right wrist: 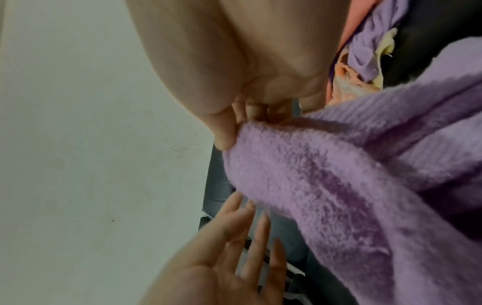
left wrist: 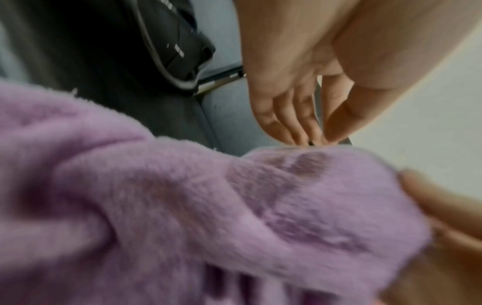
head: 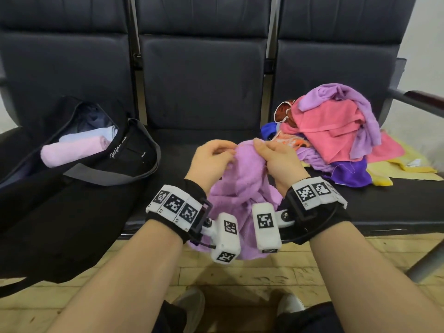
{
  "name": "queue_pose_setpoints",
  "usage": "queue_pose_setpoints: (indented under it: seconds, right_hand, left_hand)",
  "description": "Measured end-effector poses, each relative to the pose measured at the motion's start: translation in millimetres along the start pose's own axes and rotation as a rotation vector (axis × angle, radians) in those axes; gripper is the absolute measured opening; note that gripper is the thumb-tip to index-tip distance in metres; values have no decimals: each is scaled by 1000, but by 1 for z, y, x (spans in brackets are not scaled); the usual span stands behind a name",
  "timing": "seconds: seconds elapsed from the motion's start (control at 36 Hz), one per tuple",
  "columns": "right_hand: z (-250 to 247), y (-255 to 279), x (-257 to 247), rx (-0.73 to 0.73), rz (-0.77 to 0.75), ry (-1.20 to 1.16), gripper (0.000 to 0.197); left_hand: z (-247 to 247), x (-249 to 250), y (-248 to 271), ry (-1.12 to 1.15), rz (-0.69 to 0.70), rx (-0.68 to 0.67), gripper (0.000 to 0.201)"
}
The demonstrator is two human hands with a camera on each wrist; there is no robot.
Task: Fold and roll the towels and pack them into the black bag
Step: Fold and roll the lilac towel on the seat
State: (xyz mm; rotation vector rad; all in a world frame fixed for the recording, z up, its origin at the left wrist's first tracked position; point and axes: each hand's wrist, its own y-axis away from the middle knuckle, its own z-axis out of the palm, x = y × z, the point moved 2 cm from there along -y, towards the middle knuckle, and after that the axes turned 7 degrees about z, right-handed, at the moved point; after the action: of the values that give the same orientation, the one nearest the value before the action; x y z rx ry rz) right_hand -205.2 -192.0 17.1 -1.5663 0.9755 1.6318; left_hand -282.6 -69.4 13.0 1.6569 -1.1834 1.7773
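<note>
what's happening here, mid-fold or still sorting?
Not folded yet. A person holds a lilac towel up over the middle seat. The right hand pinches its top edge; the left hand is at the edge too, fingers fairly straight in the wrist views. The black bag sits open on the left with rolled towels inside. A pile of unfolded towels waits on the right.

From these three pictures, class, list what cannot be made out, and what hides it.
- Black bag: head view, its depths behind two rolled towels.
- Towel pile: head view, lower towels buried.
- Left hand: whether it grips the lilac towel; left wrist view is blurred.
</note>
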Motion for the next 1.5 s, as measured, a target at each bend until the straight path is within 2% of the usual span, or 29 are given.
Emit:
queue_pose_setpoints:
  seconds: [0.08, 0.14, 0.22, 0.31, 0.39, 0.53, 0.58, 0.64, 0.67, 0.75, 0.92, 0.97, 1.06, 1.14, 1.22, 1.28, 1.36, 1.42, 1.5]
  right_hand:
    - [-1, 4, -4, -40, 7, 19, 31]
    - [-3, 5, -6, -40, 0, 8, 28]
    - [-6, 6, -8, -34, 18, -52, 24]
    - [-14, 4, -9, 28, 13, -119, 21]
    - [-22, 3, -10, 90, -17, -151, 34]
    - [-31, -6, -2, 103, 31, -192, 60]
    - [-31, -1, -4, 99, 33, -172, 46]
    - [-31, 3, -6, 88, 7, -168, 22]
    - [-30, 4, -6, 77, -9, -170, 20]
    - [-27, 5, -7, 41, -55, -173, 21]
    - [-21, 10, -10, -7, -44, -193, 17]
    - [-20, 10, -10, -7, -40, -200, 16]
    - [-22, 9, -11, 0, -63, -195, 15]
    - [-24, 7, -9, 9, -118, -139, 17]
    - [-26, 4, -6, 61, -197, 30, 22]
    - [-25, 2, -2, 63, -218, 91, 26]
    - [-24, 0, 0, 56, -245, 143, 37]
    - [-23, 0, 0, 52, -268, 149, 37]
    - [-22, 0, 0, 62, -295, 148, 31]
  left_hand:
    - [-8, -8, -6, -251, 169, -38, 51]
    - [-9, -9, -6, -285, 186, -127, 57]
    - [-9, -8, -5, -202, 134, -231, 39]
    - [-12, -10, -5, -209, 129, -249, 28]
    - [-12, -12, -2, -251, 167, -270, 27]
    - [-8, -5, 3, -227, 302, -290, 35]
    - [-4, -1, 7, -250, 327, -317, 30]
    - [0, 1, 10, -237, 293, -334, 12]
    - [1, 1, 11, -244, 281, -334, 7]
    - [3, 0, 12, -303, 275, -331, 13]
    - [6, 0, 12, -408, 286, -283, 26]
    - [4, -2, 11, -460, 282, -298, 22]
    - [1, -4, 9, -628, 248, -384, 3]
    - [-5, -7, 6, -893, 169, -448, 18]
    - [-12, -7, 2, -1009, 109, -400, 18]
    - [-18, -7, 0, -1051, 70, -317, 19]
    - [-25, -8, -4, -866, -31, -135, 20]
    - [-27, -9, -5, -755, -85, -38, 17]
    - [-29, -14, -7, -654, -185, 13, 21]
